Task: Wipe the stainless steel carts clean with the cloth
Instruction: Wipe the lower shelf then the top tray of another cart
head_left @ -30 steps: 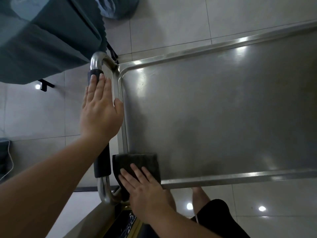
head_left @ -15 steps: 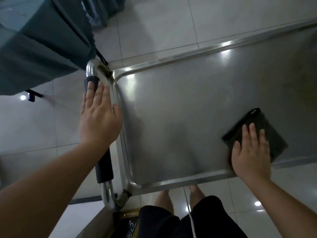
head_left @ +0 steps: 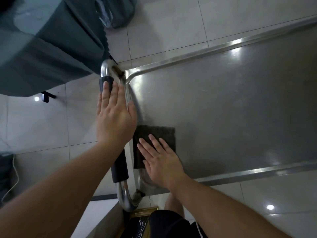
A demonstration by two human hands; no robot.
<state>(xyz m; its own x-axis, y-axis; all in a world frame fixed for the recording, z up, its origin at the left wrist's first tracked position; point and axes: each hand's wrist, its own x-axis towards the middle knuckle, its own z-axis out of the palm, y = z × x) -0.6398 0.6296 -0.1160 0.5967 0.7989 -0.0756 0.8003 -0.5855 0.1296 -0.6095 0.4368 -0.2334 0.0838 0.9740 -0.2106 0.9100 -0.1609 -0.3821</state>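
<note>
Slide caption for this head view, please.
Right hand presses a dark folded cloth onto the stainless steel cart tray; left hand rests flat on its black-sleeved handle.

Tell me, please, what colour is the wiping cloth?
Dark grey cloth, seen in the head view.

— How is the left hand (head_left: 114, 115) lying?

— It is lying flat, palm down, fingers (head_left: 109, 93) straight and held together, thumb sticking out to the right. The bare forearm is reaching in from the lower left.

— And the right hand (head_left: 160, 160)?

— It is pressing down flat too, palm down, fingers (head_left: 151, 145) straight and slightly spread, pointing up and to the left. Its forearm is coming in from the lower right.

— How are the two sitting together?

— The hands are lying close, the left one just above the right, not touching as far as can be told.
</note>
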